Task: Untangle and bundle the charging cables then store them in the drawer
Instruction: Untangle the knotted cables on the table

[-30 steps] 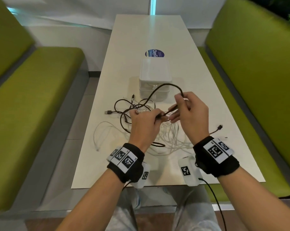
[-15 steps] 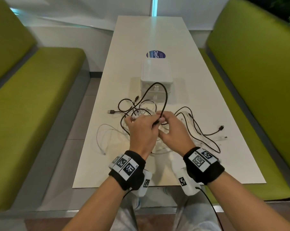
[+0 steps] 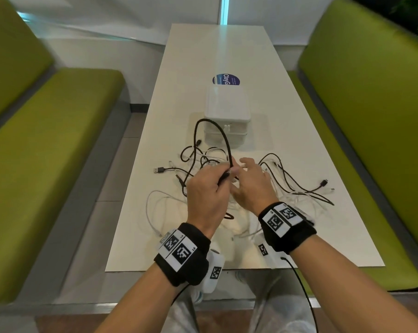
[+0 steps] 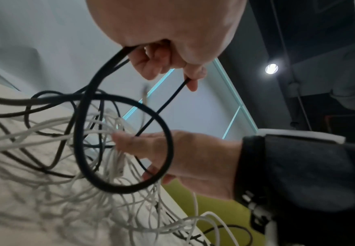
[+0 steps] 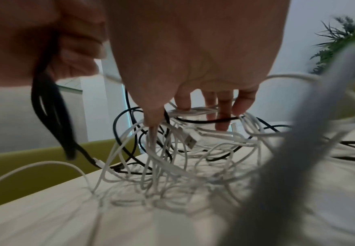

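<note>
The left hand (image 3: 209, 193) has its grip closed on a black cable (image 3: 223, 138), whose loop arches up in front of the white drawer box (image 3: 226, 116). The right hand (image 3: 251, 186), grip wide and fingers spread, reaches into the tangle of white cables (image 5: 172, 149) on the bench (image 3: 287, 116), nearer the person than the drawer box.

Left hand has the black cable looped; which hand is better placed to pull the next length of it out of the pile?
Probably the right hand: its fingers are straight and hold nothing, reaching into the tangled cables. The left hand grips the looped black cable, so it likely just keeps the coil.
</note>
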Demonstrator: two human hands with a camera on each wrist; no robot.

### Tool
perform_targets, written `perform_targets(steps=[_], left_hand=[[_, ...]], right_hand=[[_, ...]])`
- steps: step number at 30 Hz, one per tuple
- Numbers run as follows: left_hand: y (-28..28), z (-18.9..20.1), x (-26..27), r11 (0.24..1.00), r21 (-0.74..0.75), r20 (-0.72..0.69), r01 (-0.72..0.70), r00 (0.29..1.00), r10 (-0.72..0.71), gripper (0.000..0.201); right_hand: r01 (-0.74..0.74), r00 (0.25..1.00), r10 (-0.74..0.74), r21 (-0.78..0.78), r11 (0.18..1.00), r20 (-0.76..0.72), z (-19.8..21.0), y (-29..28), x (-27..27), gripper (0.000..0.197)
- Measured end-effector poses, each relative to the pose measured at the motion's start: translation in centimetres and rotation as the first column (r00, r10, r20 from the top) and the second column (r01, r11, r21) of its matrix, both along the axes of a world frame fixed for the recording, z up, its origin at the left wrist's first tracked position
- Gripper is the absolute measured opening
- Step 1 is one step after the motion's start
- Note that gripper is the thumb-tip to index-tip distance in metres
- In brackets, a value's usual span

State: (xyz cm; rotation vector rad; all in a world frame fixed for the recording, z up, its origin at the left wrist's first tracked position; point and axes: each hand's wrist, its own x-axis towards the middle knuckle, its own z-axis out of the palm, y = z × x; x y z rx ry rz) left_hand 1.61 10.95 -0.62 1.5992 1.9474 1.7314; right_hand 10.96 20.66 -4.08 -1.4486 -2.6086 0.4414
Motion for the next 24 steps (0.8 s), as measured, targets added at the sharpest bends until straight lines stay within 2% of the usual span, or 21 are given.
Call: perform_targets(steps=[4,6,8,10,13,15,18,20,21,23,24], left_hand=[[-0.2,0.8,0.1,0.996,0.079,0.054,0.036,0.998,-0.04,0.013],[0.1,0.5,-0.5,0.998,0.049,0.025,0.041,0.999,-0.043,0.014],[0.6,0.1,-1.0,0.998,-0.048,0.053,0.047,0.998,-0.045,0.015],[1.0,-0.2,-1.4,0.993,-0.101,0.111,0.065,0.992,-0.054,0.017],[1.4,-0.4,-1.3,0.975,-0.179,0.19,0.131,0.977,-0.096,0.026],[1.4,-0.8,-1.4,0.952,-0.274,0.149,0.139,0.984,-0.101,0.033],[1.2,-1.5,-1.5,0.929,-0.319,0.155,0.188,0.977,-0.144,0.037],[1.4,-2.1,-1.1,0.922,-0.332,0.085,0.198,0.98,-0.179,0.04],[1.5,-2.4,-0.8,0.917,-0.358,-0.016,0.173,0.981,-0.191,0.04],[1.7,-2.5,0.1,0.893,-0.441,-0.219,0.094,0.953,-0.208,0.034],[1.8,-2.3,0.6,0.875,-0.481,-0.274,0.059,0.938,-0.214,0.03]], right_hand=[[0.029,1.0,-0.03,-0.023,0.999,-0.01,0.4,0.0,-0.5,0.056],[-0.007,0.986,0.007,0.002,1.0,-0.169,0.4,-0.2,-0.3,0.053],[-0.042,0.925,0.078,0.103,0.994,-0.372,0.4,-1.1,0.2,0.035],[-0.036,0.882,0.096,0.137,0.99,-0.461,0.4,-1.9,0.5,0.021],[-0.002,0.845,0.047,0.084,0.996,-0.532,0.3,-2.0,0.6,0.037],[0.024,0.797,-0.014,0.008,1.0,-0.604,0.8,-1.7,0.7,0.048],[0.08,0.644,-0.169,-0.155,0.985,-0.746,1.9,-1.6,0.8,0.043],[0.125,0.633,-0.186,-0.138,0.982,-0.751,3.0,-1.6,0.8,0.04],[0.128,0.651,-0.177,-0.123,0.984,-0.738,3.5,-1.7,0.6,0.041],[0.09,0.716,-0.132,-0.096,0.991,-0.686,4.1,-1.9,0.3,0.042],[0.073,0.76,-0.098,-0.066,0.995,-0.643,4.1,-2.1,0.3,0.038]])
